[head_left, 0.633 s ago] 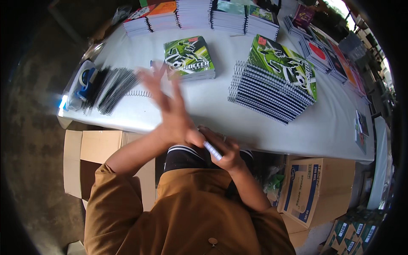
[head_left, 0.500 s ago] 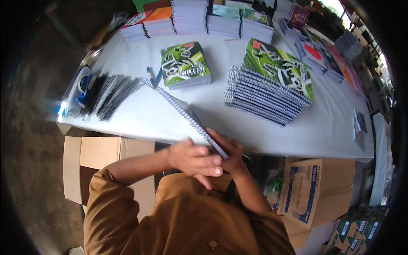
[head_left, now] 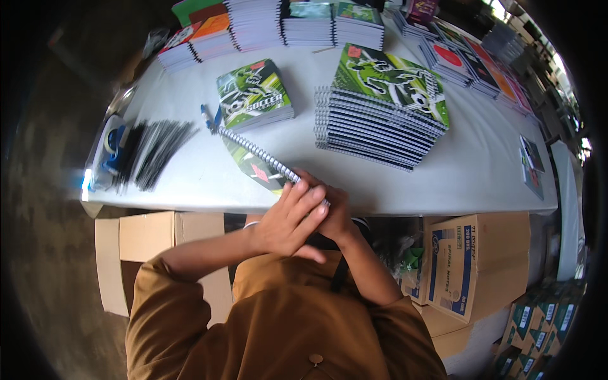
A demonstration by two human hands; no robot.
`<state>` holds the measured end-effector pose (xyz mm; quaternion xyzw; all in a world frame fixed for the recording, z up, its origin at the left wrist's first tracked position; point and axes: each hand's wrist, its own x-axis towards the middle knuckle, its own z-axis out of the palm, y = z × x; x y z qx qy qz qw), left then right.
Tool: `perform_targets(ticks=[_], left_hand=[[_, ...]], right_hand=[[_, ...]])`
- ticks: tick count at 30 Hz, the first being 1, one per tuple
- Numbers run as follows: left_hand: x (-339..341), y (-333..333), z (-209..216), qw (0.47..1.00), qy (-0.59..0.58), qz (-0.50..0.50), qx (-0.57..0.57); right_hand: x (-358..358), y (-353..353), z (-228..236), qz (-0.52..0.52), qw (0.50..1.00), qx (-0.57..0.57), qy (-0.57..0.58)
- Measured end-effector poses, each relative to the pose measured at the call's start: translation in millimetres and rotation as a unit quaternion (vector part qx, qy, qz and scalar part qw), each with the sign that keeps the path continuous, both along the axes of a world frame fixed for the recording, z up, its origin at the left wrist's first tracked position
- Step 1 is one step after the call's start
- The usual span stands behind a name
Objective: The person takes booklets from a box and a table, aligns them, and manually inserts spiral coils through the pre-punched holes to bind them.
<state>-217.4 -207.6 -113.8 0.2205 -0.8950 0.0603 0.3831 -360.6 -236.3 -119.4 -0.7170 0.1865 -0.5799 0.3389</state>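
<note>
A spiral notebook (head_left: 244,159) with a green-and-black cover is held slantwise over the near table edge, its coil uppermost. My right hand (head_left: 335,212) grips its near end, partly hidden behind my other hand. My left hand (head_left: 292,218) lies across the near end of the coil, its fingers stretched out straight and the thumb apart. Beyond the notebook sits a stack of loose green soccer-cover books (head_left: 256,95) with no coil in sight. To its right, a taller fanned stack of coiled notebooks (head_left: 380,126) carries the same cover.
Loose black coils (head_left: 155,152) lie at the left, beside a blue tape dispenser (head_left: 114,144) and a blue pen (head_left: 206,117). Stacks of notebooks (head_left: 256,25) line the far edge and the right side. Open cardboard boxes (head_left: 481,266) stand below the table.
My left hand has come in from beside the notebook to rest on its coil end. The notebook has tipped, so its green cover shows. The view has shifted slightly.
</note>
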Motion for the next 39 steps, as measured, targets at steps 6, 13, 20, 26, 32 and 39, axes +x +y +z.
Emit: perform_targets(ticks=[6,13,20,26,32,39], left_hand=[[-5,-17,91,0.989,-0.105,0.100,0.017],[-8,-26,120,0.992,-0.101,0.056,0.048],[-16,-18,141,0.990,-0.009,0.135,0.039],[-79,-52,128,0.688,0.605,-0.075,0.394],[-102,-154,136,0.971,0.225,0.081,-0.009],[-83,-174,81,0.919,0.285,0.255,0.090]], right_hand=[[-11,3,-3,-0.065,0.993,0.080,0.062],[-11,2,20,-0.044,0.993,0.092,0.063],[-27,3,68,-0.062,0.995,0.075,-0.009],[-56,-46,106,-0.145,0.932,0.034,-0.331],[-137,-104,74,-0.460,0.856,0.113,-0.206],[-130,-108,61,-0.476,0.845,0.061,-0.238]])
